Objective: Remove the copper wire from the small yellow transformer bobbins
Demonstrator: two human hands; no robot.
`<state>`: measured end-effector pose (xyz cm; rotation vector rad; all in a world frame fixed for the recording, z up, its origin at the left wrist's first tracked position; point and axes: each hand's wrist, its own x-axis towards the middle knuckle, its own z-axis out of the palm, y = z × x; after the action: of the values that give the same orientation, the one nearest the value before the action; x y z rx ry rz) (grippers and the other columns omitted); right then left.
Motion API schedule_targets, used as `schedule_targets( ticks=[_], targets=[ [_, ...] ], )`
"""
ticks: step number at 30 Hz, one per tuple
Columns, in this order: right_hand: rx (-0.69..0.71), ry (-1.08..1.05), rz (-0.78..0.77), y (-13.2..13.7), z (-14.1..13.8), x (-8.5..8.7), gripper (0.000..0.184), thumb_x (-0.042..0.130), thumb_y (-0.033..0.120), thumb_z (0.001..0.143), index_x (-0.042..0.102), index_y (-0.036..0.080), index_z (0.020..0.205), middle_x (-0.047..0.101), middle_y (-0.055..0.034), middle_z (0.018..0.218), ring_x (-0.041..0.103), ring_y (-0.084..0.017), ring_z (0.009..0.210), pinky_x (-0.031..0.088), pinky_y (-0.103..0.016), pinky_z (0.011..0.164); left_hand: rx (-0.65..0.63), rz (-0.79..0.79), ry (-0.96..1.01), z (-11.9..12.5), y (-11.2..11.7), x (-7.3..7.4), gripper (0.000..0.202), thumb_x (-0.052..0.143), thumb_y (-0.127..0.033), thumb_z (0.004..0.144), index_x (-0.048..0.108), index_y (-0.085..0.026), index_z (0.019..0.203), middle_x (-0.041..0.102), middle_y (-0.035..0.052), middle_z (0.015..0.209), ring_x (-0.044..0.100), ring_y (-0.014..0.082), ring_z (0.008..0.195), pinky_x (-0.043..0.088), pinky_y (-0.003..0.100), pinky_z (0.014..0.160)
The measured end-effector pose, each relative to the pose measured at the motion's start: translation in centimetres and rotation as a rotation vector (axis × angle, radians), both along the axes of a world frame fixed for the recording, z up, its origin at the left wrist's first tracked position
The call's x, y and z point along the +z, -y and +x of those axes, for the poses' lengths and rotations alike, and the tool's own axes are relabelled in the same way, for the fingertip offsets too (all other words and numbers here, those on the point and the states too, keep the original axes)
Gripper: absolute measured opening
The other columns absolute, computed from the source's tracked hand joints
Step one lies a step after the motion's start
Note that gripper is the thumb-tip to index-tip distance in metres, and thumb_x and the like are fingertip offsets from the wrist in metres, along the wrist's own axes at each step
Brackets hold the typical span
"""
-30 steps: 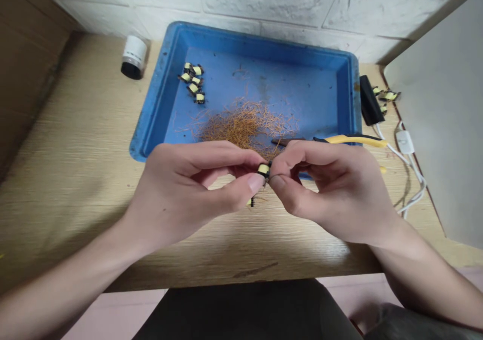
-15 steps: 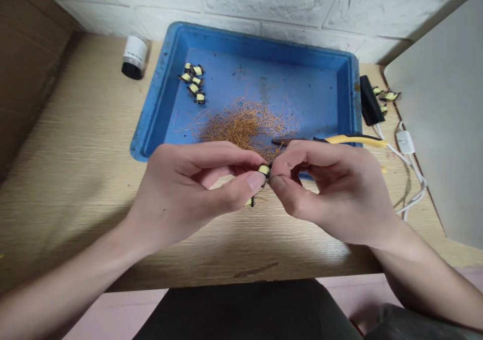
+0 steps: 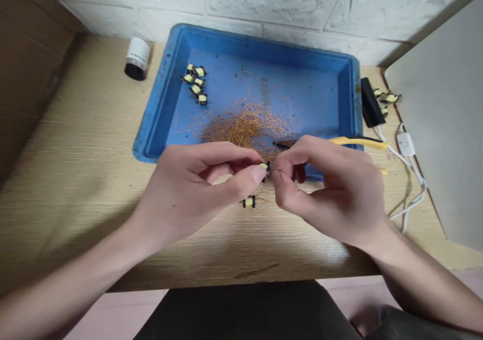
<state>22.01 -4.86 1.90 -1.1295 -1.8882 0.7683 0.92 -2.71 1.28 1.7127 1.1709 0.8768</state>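
Between the thumb and fingers of my left hand (image 3: 204, 184) is a small transformer (image 3: 264, 166) with yellow tape and black ends, mostly covered by the fingertips. My right hand (image 3: 324, 189) is closed in a pinch just at the transformer's right end; whatever is between its thumb and forefinger is too small to make out. Another yellow-taped transformer (image 3: 249, 202) lies on the table below the fingertips. Behind my hands, a heap of copper-coloured wire clippings (image 3: 237, 126) is spread in the blue tray (image 3: 151, 113).
Several transformers (image 3: 196, 84) sit in the tray's left part. Yellow-handled pliers (image 3: 358, 141) lie across its front right, partly behind my right hand. A white-and-black jar (image 3: 137, 58) stands left. At right are a black block (image 3: 372, 101), a white cable (image 3: 409, 209) and more transformers (image 3: 390, 98).
My right hand has drawn slightly to the right from the held transformer. The transformer on the table now shows more fully. The whole view has shifted a little.
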Motion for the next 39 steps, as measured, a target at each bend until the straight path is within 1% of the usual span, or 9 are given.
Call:
schedule_targets(
  ticks=[3, 6, 10, 21, 27, 30, 32, 36, 39],
  targets=[
    [-0.019, 0.05, 0.13, 0.0, 0.0, -0.2, 0.021, 0.067, 0.009, 0.094, 0.066, 0.026, 0.082, 0.068, 0.0017, 0.075, 0.062, -0.014, 0.065, 0.053, -0.029, 0.064, 0.013, 0.001, 0.003, -0.1, -0.1, -0.2, 0.009, 0.08, -0.023, 0.087, 0.088, -0.027, 0.085, 0.045, -0.0075, 0.046, 0.041, 0.0081, 0.044, 0.037, 0.016, 0.04],
    [-0.013, 0.076, 0.194, 0.0, 0.0, -0.2, 0.021, 0.066, 0.01, 0.097, 0.071, 0.027, 0.086, 0.073, 0.0001, 0.077, 0.066, -0.015, 0.066, 0.053, -0.03, 0.063, 0.024, 0.001, -0.007, -0.1, -0.2, -0.2, 0.007, 0.082, -0.025, 0.087, 0.088, -0.028, 0.084, 0.051, -0.007, 0.048, 0.042, 0.0084, 0.045, 0.035, 0.018, 0.04],
    [0.002, 0.097, 0.213, 0.0, 0.2, -0.1, 0.019, 0.066, 0.014, 0.101, 0.076, 0.027, 0.092, 0.078, -0.0022, 0.083, 0.07, -0.016, 0.069, 0.056, -0.03, 0.065, 0.034, 0.002, -0.01, 0.0, -0.3, -0.2, 0.006, 0.083, -0.028, 0.087, 0.087, -0.027, 0.082, 0.059, -0.0059, 0.052, 0.044, 0.0089, 0.045, 0.034, 0.019, 0.039],
    [0.103, 0.147, 0.203, 0.0, 1.2, -0.2, 0.022, 0.068, 0.019, 0.103, 0.081, 0.028, 0.118, 0.084, -0.0051, 0.105, 0.077, -0.021, 0.084, 0.065, -0.037, 0.076, 0.026, -0.001, -0.073, -0.6, -0.6, -0.5, 0.006, 0.084, -0.035, 0.085, 0.088, -0.034, 0.081, 0.051, -0.0065, 0.047, 0.044, 0.0103, 0.041, 0.033, 0.019, 0.037],
    [0.092, 0.115, 0.209, -0.3, 1.2, -0.3, 0.016, 0.067, 0.017, 0.104, 0.08, 0.026, 0.108, 0.081, -0.0039, 0.095, 0.073, -0.017, 0.077, 0.061, -0.032, 0.071, -0.037, -0.051, -0.076, -0.4, -0.9, 0.0, 0.014, 0.078, -0.037, 0.091, 0.086, -0.03, 0.082, 0.066, -0.0048, 0.056, 0.056, 0.0128, 0.046, 0.038, 0.022, 0.04],
    [0.03, 0.074, 0.173, -0.4, 0.9, -0.4, 0.017, 0.068, 0.017, 0.102, 0.079, 0.029, 0.103, 0.082, -0.002, 0.094, 0.072, -0.016, 0.076, 0.061, -0.031, 0.071, -0.054, -0.047, 0.008, -0.3, -0.8, -0.1, 0.015, 0.071, -0.031, 0.096, 0.083, -0.03, 0.087, 0.076, -0.004, 0.07, 0.069, 0.0148, 0.059, 0.051, 0.022, 0.049],
    [-0.029, 0.041, 0.133, -0.4, 0.8, -0.4, 0.014, 0.07, 0.019, 0.102, 0.079, 0.029, 0.1, 0.081, -0.0024, 0.09, 0.071, -0.017, 0.074, 0.06, -0.032, 0.068, -0.024, 0.013, 0.068, -0.2, -0.5, -0.7, 0.016, 0.069, -0.023, 0.097, 0.081, -0.033, 0.102, 0.079, -0.0036, 0.083, 0.074, 0.0153, 0.073, 0.061, 0.023, 0.065],
    [-0.138, -0.064, -0.008, -0.3, 0.2, -0.4, 0.012, 0.072, 0.02, 0.1, 0.079, 0.025, 0.093, 0.077, -0.0019, 0.081, 0.068, -0.017, 0.069, 0.057, -0.031, 0.061, -0.065, 0.289, 0.052, -0.4, 0.1, -2.5, 0.049, 0.072, -0.011, 0.091, 0.066, -0.035, 0.133, 0.074, 0.0005, 0.124, 0.074, 0.0172, 0.097, 0.065, 0.03, 0.089],
    [-0.144, -0.152, -0.103, -0.1, -0.4, -0.3, 0.012, 0.074, 0.017, 0.098, 0.079, 0.023, 0.089, 0.077, 0.0003, 0.076, 0.067, -0.014, 0.064, 0.057, -0.028, 0.06, -0.114, 0.479, -0.003, -0.4, 0.4, -3.2, 0.057, 0.081, -0.015, 0.088, 0.06, -0.034, 0.137, 0.07, 0.0034, 0.126, 0.071, 0.0226, 0.113, 0.066, 0.036, 0.094]
  ],
)
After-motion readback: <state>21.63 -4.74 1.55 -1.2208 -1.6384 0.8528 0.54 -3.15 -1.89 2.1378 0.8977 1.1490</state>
